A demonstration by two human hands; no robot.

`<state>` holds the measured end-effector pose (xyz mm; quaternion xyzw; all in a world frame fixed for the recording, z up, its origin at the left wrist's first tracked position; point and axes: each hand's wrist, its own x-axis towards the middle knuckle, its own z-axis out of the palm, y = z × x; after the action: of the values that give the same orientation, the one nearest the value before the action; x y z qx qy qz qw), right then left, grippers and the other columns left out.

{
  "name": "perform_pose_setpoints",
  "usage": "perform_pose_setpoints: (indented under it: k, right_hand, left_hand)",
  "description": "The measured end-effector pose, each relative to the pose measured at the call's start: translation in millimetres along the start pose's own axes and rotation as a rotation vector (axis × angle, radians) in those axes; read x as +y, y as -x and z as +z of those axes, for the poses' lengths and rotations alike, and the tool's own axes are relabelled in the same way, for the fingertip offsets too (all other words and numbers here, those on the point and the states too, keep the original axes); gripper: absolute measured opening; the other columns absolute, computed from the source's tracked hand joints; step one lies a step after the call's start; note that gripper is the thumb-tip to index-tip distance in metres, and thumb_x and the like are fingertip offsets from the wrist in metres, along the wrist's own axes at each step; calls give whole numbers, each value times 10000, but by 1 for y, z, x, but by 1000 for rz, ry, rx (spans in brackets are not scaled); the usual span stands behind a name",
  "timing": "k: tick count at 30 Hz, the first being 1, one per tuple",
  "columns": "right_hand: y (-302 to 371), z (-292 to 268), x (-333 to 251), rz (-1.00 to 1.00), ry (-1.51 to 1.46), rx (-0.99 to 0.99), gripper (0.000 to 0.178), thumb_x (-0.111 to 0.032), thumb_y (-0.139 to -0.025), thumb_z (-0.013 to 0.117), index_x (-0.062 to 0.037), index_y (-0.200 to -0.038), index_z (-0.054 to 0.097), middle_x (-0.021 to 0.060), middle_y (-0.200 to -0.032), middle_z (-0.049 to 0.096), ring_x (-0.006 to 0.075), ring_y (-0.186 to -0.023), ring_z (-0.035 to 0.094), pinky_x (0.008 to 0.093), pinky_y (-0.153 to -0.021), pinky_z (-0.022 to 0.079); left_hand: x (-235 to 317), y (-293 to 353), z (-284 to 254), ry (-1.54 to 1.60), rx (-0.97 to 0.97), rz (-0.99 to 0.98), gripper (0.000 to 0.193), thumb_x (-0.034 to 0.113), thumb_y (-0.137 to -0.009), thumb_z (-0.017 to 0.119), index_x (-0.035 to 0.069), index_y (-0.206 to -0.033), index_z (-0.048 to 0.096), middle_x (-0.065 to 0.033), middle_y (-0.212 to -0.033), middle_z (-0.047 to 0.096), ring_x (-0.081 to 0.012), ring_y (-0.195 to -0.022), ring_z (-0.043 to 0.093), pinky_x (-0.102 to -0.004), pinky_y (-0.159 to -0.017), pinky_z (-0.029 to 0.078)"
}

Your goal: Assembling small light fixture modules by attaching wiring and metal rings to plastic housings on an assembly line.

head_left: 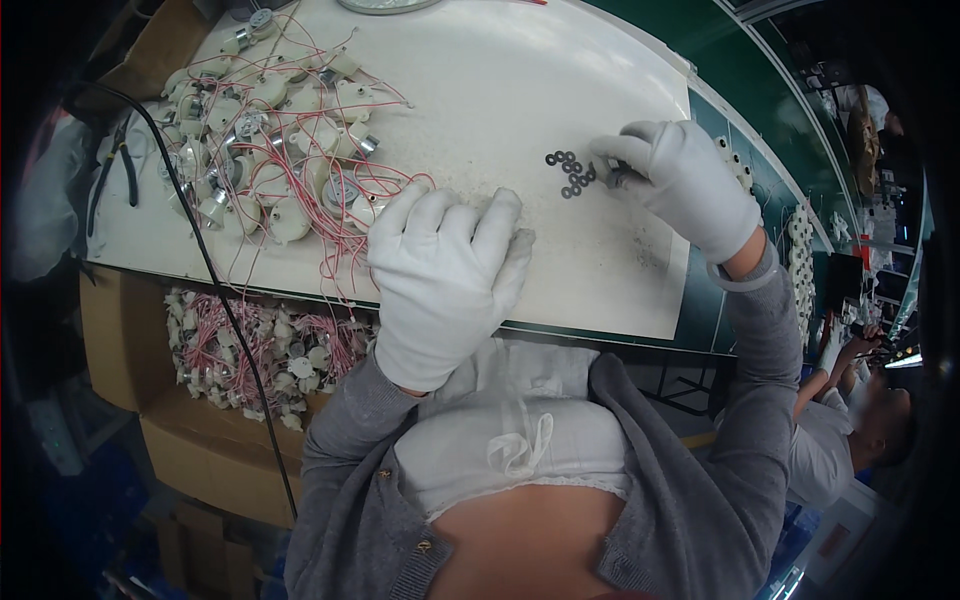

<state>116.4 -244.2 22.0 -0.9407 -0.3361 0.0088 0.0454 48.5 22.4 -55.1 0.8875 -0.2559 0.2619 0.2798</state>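
Small flat black rings (575,168) with open centres lie in a loose cluster on the white-topped bench (480,90), right of its middle. Each is round, so none has a long axis of its own; they appear to lie flat, holes facing up, and the cluster as a whole stretches roughly from eleven o'clock to five o'clock, with twelve pointing away from the person. At three o'clock from the cluster, the white-gloved right hand (685,180) has its thumb and fingers drawn narrow beside the nearest rings; whether a ring is caught between them I cannot tell. Toward eight o'clock, the white-gloved left hand (440,265) is palm down by the near edge, fingers loosely bent, tips beside the red wires; whether it grips anything is hidden. The work looks partway along, as a judgement: the rings lie loose, and cream plastic housings with silver motors and red wires (290,140) are heaped at nine o'clock, pointing every which way, with no finished ones to be told from unfinished. Many similar wired parts (270,350) fill an open brown cardboard box (215,460) at eight o'clock, below the bench edge. Farther out at nine o'clock are dark-handled pliers (115,170), and a co-worker (830,440) sits toward four o'clock.
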Motion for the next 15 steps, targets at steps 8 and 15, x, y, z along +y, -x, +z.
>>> perform_pose_setpoints:
  k: [8,15]
  right_hand:
    - [47,-14,-32,21,165,-234,124,-169,-809,734,-113,-912,694,85,-742,611,301,-694,640,435,-615,502]
    - [55,-8,-31,30,135,-170,174,-143,-784,750,-131,-953,712,62,-723,651,299,-583,634,419,-566,508]
  left_hand:
    - [-2,-1,-1,5,1,25,350,185,-786,798,69,-1109,728,-109,-831,570,-336,-837,609,-507,-829,521]
    - [-1,-4,-3,1,-2,61,338,179,-788,784,65,-1101,724,-111,-835,576,-347,-828,603,-504,-782,506]
